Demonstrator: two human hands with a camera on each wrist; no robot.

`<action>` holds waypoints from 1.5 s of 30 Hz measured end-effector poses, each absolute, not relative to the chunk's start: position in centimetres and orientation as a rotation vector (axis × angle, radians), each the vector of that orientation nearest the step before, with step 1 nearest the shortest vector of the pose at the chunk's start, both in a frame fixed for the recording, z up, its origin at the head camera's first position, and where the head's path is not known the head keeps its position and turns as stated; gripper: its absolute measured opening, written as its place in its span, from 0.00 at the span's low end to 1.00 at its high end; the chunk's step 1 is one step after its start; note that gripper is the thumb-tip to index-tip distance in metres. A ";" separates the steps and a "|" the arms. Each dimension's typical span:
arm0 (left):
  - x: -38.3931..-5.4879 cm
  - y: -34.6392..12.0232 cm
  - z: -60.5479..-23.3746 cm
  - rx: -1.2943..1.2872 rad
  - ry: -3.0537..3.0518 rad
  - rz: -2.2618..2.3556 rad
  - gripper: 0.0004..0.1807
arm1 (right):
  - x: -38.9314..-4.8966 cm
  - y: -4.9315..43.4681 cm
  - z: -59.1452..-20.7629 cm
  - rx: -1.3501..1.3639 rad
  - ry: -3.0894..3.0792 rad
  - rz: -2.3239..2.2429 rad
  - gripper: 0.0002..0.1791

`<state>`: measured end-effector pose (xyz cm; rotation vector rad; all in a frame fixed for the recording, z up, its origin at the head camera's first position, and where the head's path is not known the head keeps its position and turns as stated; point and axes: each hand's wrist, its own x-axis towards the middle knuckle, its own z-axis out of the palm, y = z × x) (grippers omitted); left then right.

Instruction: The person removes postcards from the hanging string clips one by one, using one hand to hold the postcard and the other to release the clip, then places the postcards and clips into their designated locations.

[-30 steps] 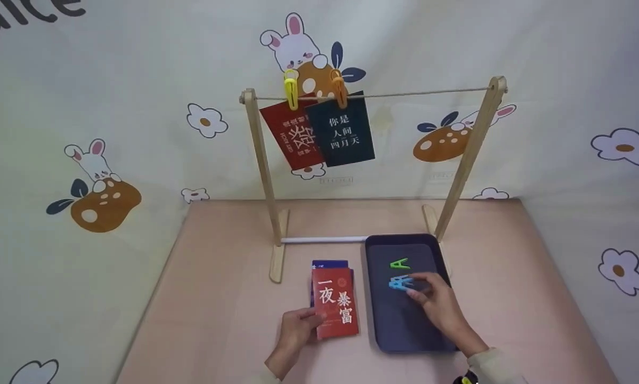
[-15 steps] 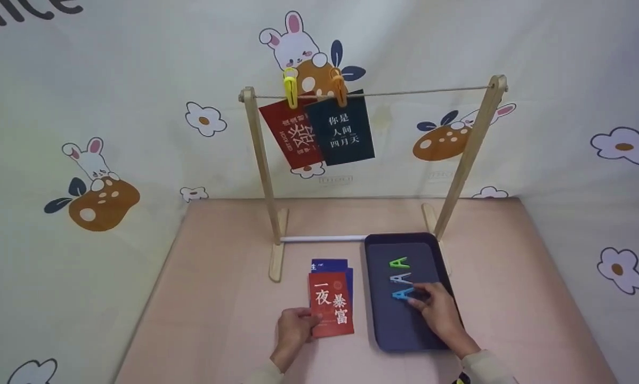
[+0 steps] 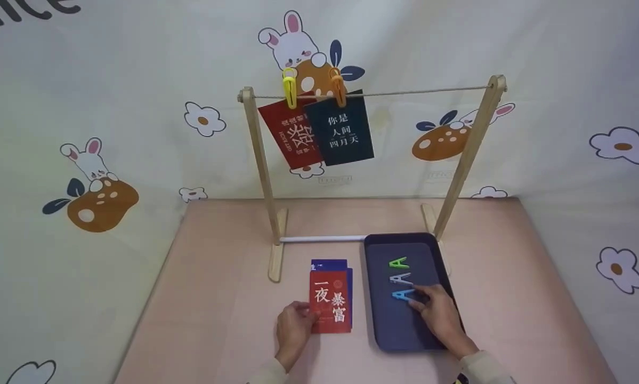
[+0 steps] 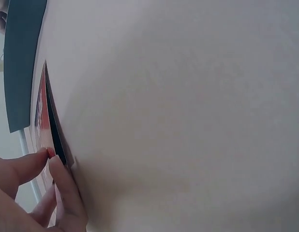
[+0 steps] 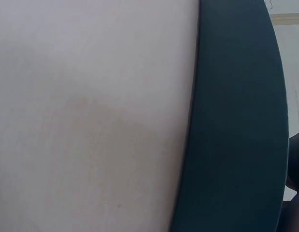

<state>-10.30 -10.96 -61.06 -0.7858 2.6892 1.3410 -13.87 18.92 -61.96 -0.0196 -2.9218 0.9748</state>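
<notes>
My left hand [image 3: 294, 329] pinches the left edge of a red card [image 3: 331, 306] with white characters, which lies over blue cards [image 3: 329, 264]. The left wrist view has the thumb and fingertips on that red card [image 4: 44, 113], seen nearly edge-on with a dark layer under it. Over the dark tray [image 3: 399, 330], my right hand [image 3: 439, 313] pinches a blue clothespin [image 3: 401, 295] at its right end. Beyond it in the tray are a pale clothespin [image 3: 400, 278] and a green clothespin [image 3: 398, 262]. The tray wall [image 5: 236, 121] hides most of the right hand in the right wrist view.
Behind stands a wooden frame [image 3: 468, 160] with a cord [image 3: 415, 93] strung across. A yellow clip [image 3: 289, 90] holds a red card [image 3: 290, 130] there, and an orange clip [image 3: 337, 88] a dark green card [image 3: 343, 130]. A white rod [image 3: 324, 239] joins the feet.
My right hand has drawn the blue clothespin nearer to me, apart from the pale one. My left hand has shifted the red card slightly left and straightened it over the blue cards.
</notes>
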 end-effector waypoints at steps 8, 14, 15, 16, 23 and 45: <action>-10.3 -11.1 -60.9 -0.784 2.688 1.356 0.13 | -14.0 18.8 -61.9 -0.005 -2.908 0.947 0.19; -10.2 -11.4 -61.1 -0.768 2.676 1.397 0.11 | -14.0 18.8 -61.7 0.005 -2.919 0.969 0.21; -10.2 -11.4 -61.1 -0.772 2.671 1.397 0.11 | -14.0 18.8 -61.7 0.000 -2.924 0.977 0.21; -10.1 -11.5 -61.1 -0.777 2.668 1.399 0.11 | -14.0 18.9 -61.7 -0.003 -2.928 0.983 0.21; -10.1 -12.3 -60.8 -0.763 2.647 1.438 0.11 | -13.9 19.3 -60.9 -0.040 -2.962 1.006 0.21; -11.4 -14.6 -55.4 -0.451 2.647 1.700 0.22 | -15.1 19.5 -53.6 0.460 -2.563 0.643 0.20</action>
